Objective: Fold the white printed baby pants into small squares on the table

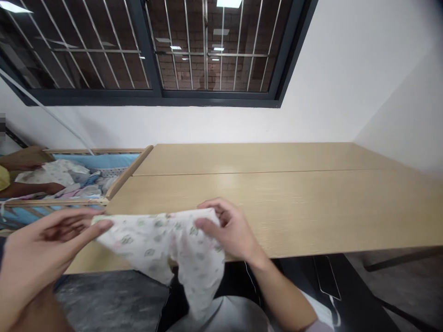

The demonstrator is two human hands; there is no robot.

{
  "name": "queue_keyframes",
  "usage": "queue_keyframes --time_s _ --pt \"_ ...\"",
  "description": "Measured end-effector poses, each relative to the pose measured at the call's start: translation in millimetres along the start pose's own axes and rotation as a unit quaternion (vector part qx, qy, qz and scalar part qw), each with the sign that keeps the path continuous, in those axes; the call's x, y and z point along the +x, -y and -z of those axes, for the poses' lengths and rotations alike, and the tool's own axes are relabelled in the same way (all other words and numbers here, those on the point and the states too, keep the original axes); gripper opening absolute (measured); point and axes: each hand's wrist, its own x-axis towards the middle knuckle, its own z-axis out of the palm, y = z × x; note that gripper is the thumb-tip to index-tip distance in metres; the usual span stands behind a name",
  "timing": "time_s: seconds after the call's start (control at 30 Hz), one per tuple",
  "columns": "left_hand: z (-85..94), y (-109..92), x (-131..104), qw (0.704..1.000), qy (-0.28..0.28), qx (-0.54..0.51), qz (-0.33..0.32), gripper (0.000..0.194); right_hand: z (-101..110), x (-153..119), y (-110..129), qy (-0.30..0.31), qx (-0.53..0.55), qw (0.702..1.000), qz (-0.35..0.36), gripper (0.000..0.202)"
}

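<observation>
Reference = table (284,207).

Small white printed garment (148,233), looks like pants: held up at the table's front edge, left of its middle. Upper part overlaps the tabletop in view, lower part hangs past the front edge on the wearer's side. Can't tell if the cloth touches the wood.

Orientation: top edge is the long straight line, pulled taut left-right, roughly parallel to the table's front edge. Two leg-like parts point down, off the table toward the wearer. Right one hangs lower and near vertical; left one slants down and inward. Gap between them visible.

Left hand (46,246): pinching the left end of the top edge, thumb on the near face. Cloth extends right from it, toward the table's middle. Right hand (233,230): pinching the right end, thumb on the near face, fingers behind. Cloth lies left of and below it.

Around: crib (129,173) off the table's left end, another person's hand (55,188) inside on piled clothes (88,189). Phone (327,276) below the table's front edge, right of the wearer.
</observation>
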Motion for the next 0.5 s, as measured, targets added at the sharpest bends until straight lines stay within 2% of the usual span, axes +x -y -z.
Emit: queue_keyframes --time_s 0.03,0.1,0.17,0.23,0.3,0.4,0.5 --pt "-15.7 -17.5 7.7 1.0 -0.01 -0.018 -0.005 0.046 15.9 8.7 6.6 -0.01 -0.01 1.0 0.0 0.031" --pt "-48.4 -43.8 25.4 0.997 0.058 -0.041 -0.039 0.046 47.2 28.5 12.0 -0.018 -0.054 0.998 -0.002 0.031" --pt "-83.6 -55.5 46.1 0.983 0.153 -0.063 -0.083 0.045 76.9 52.0 5.1 -0.005 -0.107 0.994 -0.02 0.03" --pt "-122.6 -54.7 68.1 0.965 0.227 -0.072 -0.114 0.043 102.9 79.0 -14.0 0.012 -0.151 0.987 -0.05 0.029" --pt "-164.5 -47.8 88.9 0.954 0.271 -0.042 -0.122 0.039 123.2 107.7 -42.1 0.007 -0.188 0.979 -0.073 0.027" --pt "-225.2 -38.4 114.0 0.951 0.286 0.032 -0.109 0.027 141.3 149.0 -89.6 -0.024 -0.238 0.965 -0.103 0.024" --pt "-272.3 -37.0 129.7 0.951 0.282 0.085 -0.097 0.022 149.1 182.5 -130.9 -0.057 -0.264 0.955 -0.125 0.015"
